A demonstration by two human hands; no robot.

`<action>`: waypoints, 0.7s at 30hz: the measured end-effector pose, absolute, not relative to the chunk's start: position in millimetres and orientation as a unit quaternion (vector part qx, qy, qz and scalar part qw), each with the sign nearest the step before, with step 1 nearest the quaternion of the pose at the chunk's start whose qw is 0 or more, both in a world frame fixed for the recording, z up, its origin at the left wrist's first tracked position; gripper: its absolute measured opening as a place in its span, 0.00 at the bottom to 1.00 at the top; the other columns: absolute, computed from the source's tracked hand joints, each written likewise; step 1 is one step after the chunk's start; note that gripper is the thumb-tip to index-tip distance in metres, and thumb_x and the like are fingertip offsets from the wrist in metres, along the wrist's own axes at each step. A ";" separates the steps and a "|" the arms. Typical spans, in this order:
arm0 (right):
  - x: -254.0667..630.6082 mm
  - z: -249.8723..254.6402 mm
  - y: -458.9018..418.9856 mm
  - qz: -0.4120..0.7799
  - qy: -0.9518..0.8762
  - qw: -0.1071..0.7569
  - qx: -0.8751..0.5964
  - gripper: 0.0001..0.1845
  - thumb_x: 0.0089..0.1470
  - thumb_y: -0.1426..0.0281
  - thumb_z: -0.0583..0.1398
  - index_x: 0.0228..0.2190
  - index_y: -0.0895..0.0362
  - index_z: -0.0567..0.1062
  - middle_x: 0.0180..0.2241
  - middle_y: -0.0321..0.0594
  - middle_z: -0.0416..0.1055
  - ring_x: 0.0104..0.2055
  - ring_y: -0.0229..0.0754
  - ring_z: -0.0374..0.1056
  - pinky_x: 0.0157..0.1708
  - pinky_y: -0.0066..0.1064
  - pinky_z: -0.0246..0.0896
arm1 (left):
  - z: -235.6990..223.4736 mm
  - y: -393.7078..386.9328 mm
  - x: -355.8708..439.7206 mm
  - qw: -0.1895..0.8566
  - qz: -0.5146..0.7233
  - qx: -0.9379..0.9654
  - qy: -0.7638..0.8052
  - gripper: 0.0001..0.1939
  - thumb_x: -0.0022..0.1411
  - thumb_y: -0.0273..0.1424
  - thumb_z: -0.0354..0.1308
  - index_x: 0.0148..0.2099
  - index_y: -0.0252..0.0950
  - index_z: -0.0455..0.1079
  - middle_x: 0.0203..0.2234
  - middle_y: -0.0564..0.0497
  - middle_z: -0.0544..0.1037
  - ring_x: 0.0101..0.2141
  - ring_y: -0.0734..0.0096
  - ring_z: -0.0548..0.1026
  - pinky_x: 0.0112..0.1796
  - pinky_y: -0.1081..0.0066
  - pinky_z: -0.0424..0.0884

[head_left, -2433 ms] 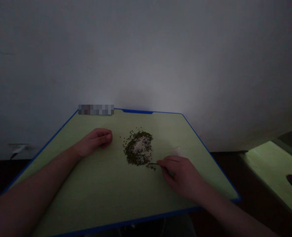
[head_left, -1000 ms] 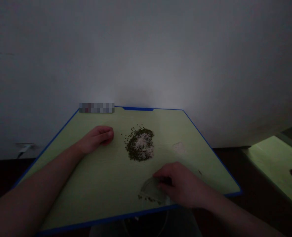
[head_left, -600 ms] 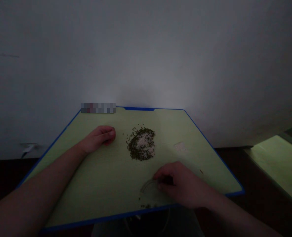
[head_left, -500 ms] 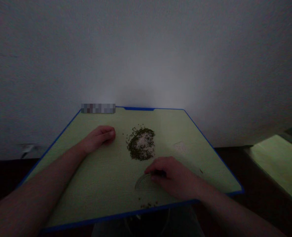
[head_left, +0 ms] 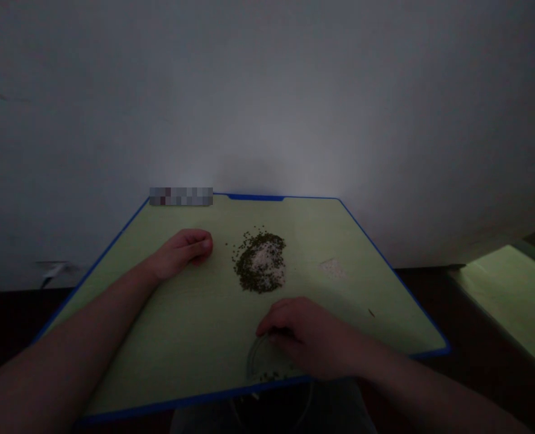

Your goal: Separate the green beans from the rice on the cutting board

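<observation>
My right hand (head_left: 301, 334) is closed on the rim of a clear round dish (head_left: 251, 355) near the table's front edge. A few dark green grains (head_left: 274, 377) lie by that edge, seen partly through the dish. In front of my hands is a loose heap of mixed grains (head_left: 260, 262), dark green bean-like ones around and among pale rice-like ones. To the left of the heap, my left hand (head_left: 188, 250) rests on the tabletop in a loose fist, with no object showing in it.
The pale green tabletop (head_left: 167, 355) has a blue edge. A small patch of pale grains (head_left: 333, 268) and a dark sliver (head_left: 371, 313) lie on the right. Below the front edge is a round-rimmed container (head_left: 310, 404). Another pale surface (head_left: 502, 277) stands farther right.
My right hand and the clear dish have moved toward the front edge, reaching the few green grains there. My left hand and the heap look unchanged.
</observation>
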State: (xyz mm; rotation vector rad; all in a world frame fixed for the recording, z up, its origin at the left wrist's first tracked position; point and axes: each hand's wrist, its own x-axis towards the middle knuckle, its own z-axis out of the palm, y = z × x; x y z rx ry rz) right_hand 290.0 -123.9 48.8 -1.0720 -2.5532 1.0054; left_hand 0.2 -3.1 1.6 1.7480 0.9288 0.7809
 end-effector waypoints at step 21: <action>319.9 38.1 -163.9 0.360 -0.766 0.153 -0.510 0.13 0.52 0.76 0.57 0.37 0.54 0.79 0.34 0.38 0.77 0.37 0.41 0.71 0.38 0.32 0.63 | -0.6 -1.6 -0.8 0.461 0.321 0.730 0.390 0.18 0.60 0.41 0.50 0.24 0.35 0.61 0.16 0.55 0.61 0.19 0.76 0.58 0.21 0.73 0.54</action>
